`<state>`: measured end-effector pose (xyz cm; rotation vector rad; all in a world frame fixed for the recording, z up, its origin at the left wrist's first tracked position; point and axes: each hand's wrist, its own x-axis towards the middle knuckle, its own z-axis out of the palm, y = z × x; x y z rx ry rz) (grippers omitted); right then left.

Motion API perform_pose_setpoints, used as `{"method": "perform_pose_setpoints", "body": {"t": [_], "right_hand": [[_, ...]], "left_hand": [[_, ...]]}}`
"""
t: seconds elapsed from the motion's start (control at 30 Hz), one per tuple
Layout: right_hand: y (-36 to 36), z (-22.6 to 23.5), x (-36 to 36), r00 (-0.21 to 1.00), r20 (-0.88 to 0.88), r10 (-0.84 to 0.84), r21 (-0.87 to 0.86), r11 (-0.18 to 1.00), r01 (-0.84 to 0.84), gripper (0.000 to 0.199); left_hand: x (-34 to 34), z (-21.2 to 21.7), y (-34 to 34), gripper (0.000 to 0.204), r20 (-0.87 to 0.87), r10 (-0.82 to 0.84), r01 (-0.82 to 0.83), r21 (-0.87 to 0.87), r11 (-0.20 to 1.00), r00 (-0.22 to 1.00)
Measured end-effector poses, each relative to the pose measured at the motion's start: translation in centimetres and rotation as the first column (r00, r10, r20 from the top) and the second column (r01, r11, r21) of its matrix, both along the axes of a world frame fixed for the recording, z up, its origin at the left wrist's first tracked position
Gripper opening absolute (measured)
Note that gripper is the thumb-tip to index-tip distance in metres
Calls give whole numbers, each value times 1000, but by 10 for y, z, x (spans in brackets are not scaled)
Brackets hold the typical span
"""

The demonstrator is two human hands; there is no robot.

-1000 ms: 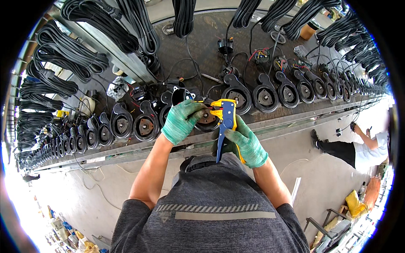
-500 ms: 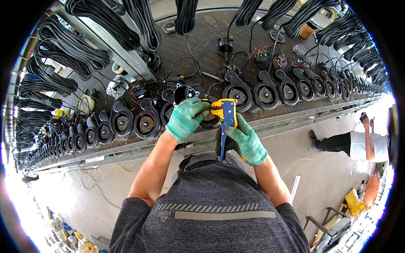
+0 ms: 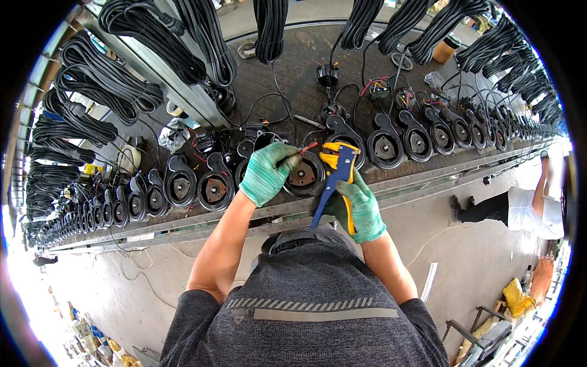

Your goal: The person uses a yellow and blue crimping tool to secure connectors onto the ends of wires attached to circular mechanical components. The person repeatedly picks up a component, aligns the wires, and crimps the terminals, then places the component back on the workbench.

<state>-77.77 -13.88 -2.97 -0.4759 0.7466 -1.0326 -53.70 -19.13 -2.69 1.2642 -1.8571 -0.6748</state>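
Note:
My left hand, in a green knitted glove, pinches a thin red wire whose end sticks out past the fingertips. In my right hand, gloved the same way, is a wire stripper with blue and yellow handles. Its yellow jaws point up and left, a small gap away from the wire's end. The handles are spread apart, and part of the right-hand fingers is hidden behind them. Just below the wire lies a round black housing with a brown metal centre.
A long row of similar black housings lines the front of the dark bench. Bundled black cables hang above it. A metal post rises at the left. Another person stands at the right.
The wire stripper has come away from the left fingertips, to the right and slightly down, and its handles have spread. The red wire now shows in the left fingers.

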Motion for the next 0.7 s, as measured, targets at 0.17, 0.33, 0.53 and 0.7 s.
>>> {"method": "perform_pose_setpoints", "body": {"t": [0.17,0.33,0.53,0.7], "right_hand": [[1,3,-34,998,34,-44,2,999,44,58],[10,0,-65,990,35,-135,11,991,135,53],[18,-26,-106,961,65,-269,53,963,266,52],[23,-41,-136,931,16,-365,94,927,362,47]], "left_hand": [[9,2,-21,20,-148,132,-106,169,980,980],[22,10,-75,16,-94,86,-83,40,996,992],[38,6,-142,21,502,-6,20,-23,1000,865],[14,-7,-170,30,739,-261,-44,366,930,621]]}}
